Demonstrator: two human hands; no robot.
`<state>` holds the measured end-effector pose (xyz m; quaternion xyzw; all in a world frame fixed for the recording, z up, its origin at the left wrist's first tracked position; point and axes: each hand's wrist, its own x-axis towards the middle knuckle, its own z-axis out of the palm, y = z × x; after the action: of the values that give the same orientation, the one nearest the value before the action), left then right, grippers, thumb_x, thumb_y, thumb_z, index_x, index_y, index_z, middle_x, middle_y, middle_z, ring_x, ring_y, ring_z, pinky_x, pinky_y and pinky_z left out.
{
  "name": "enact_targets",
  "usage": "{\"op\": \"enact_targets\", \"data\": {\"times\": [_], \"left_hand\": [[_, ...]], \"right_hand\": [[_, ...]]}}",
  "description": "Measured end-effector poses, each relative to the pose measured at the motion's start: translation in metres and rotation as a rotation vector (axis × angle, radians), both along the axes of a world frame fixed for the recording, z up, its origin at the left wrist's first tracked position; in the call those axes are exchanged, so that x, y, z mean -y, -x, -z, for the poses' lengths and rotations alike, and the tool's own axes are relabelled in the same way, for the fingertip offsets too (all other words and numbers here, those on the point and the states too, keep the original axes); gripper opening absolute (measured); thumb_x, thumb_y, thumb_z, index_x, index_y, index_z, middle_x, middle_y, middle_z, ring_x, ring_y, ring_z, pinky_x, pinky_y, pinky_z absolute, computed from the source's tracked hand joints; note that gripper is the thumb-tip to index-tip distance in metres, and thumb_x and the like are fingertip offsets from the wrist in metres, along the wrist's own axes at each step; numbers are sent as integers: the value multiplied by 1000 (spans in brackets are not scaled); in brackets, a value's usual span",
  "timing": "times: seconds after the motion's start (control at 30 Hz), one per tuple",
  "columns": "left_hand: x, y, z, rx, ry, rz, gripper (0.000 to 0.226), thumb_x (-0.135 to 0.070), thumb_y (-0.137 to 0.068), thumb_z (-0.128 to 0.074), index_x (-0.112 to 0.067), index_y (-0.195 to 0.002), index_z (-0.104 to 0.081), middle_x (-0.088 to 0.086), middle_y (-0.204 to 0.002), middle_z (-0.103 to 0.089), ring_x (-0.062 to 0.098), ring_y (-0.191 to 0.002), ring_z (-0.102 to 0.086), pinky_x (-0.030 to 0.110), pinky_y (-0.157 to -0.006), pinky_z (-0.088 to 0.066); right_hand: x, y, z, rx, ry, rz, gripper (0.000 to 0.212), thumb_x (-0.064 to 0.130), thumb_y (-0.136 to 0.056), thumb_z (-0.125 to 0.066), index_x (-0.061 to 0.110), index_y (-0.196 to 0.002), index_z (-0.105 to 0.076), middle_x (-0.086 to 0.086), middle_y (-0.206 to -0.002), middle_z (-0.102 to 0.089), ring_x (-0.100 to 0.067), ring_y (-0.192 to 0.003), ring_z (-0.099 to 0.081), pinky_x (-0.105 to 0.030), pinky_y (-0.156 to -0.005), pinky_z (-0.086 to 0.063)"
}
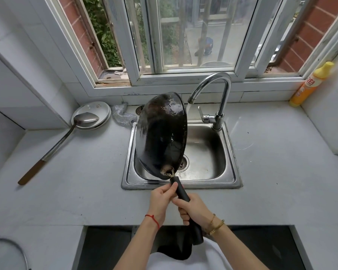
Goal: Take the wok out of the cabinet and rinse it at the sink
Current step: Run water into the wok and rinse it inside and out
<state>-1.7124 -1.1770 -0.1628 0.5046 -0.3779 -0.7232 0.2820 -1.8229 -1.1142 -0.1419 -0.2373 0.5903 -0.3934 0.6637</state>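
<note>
The wok (161,135) stood tipped up on its edge over the sink (230,172), its dark, sooty underside turned toward the person and its lower rim down inside the basin, near the drain (183,162). Water ran from the faucet (211,88) just behind the sink and fell past the wok's far rim; whether it struck the inside of the bowl could not be seen from that side.

Both hands were closed around the wok's long black handle (180,190), which reached back over the sink's near edge. The left hand (162,199) had its fingers wrapped round the handle close to the bowl, and the right hand (195,209) was clenched just behind it, nearer the body, with the handle's end poking out past the wrist.

It looked a heavy, rigid thing, most of its weight out in the bowl and well away from the hands, so a two-handed hold on the handle seemed sensible; one hand alone would likely have let it twist. The wet shine on the metal suggested slipperiness, and the bowl offered no edge to grasp safely. It would not break, I judged, but it could clang hard against the sink if it rolled.
</note>
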Motion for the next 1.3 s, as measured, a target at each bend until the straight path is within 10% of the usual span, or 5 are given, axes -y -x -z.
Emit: {"op": "enact_targets", "data": {"times": [0.5,0.67,1.0,1.3], "left_hand": [[5,21,-3,-114,-66,59,24,-9,-81,-73,0,-104,-73,18,-99,-73,21,-90,-69,28,-85,-56],[11,32,-3,-103,-84,124,32,-9,-79,-76,-1,-110,-69,22,-113,-71,23,-101,-68,32,-97,-53],[18,31,14,-96,-144,260,32,-5,-87,-67,0,-119,-65,9,-114,-73,18,-108,-69,22,-90,-54],[21,20,24,-33,-196,319,28,-17,-87,-70,-5,-112,-72,4,-108,-71,17,-103,-67,27,-95,-52]], "right_hand": [[2,-13,17,-563,95,208,31,23,-86,-62,15,-58,-53,-1,-45,-51,-17,-38,-50,-33,-43,-43],[6,-13,17,-749,134,267,18,16,-85,-63,22,-69,-58,11,-54,-56,-3,-51,-53,-9,-48,-38],[8,-24,30,-891,25,322,20,21,-85,-62,12,-101,-68,-5,-83,-72,-20,-77,-67,-18,-59,-48],[4,-32,47,-858,-60,315,7,21,-86,-62,15,-88,-63,3,-69,-61,-16,-64,-56,-15,-50,-39]]}}
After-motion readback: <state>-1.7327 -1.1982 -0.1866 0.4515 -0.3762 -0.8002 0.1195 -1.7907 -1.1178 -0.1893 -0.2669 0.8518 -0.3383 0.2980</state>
